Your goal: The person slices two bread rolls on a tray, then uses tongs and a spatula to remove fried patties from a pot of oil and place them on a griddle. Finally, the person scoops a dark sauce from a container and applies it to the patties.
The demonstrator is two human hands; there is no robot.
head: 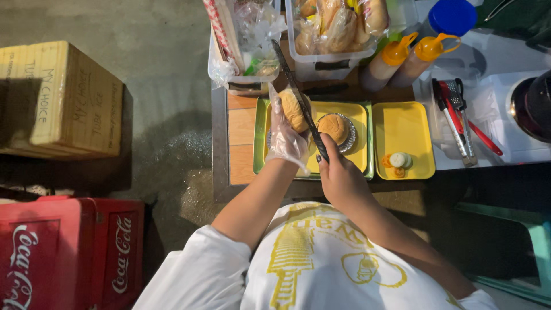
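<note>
Here the left hand (285,138), covered by a clear plastic glove, is closed around a bun half (293,110) and holds it up over the left part of a yellow tray (359,154). The right hand (338,175) is bare and grips the dark handle of a long knife (298,97), whose blade runs up and to the left, passing just beside the held bun half; whether the blade touches the bread cannot be told. On the same tray, just right of the knife, another bun half (334,127) sits in a small foil dish (348,139). That tray rests inside a green tray (258,138) on a wooden-topped table (241,132).

To the right lies a second yellow tray (404,129) carrying a few vegetable slices (398,161) near its lower edge. Beyond the trays stand a clear tub of buns (336,34), two squeeze bottles (402,57) with orange caps, and a clear box stuffed with plastic bags (252,40). Red-handled tongs (459,117) lie on a white surface far right. On the floor at left sit a cardboard box (63,97) and a red crate (69,252).
</note>
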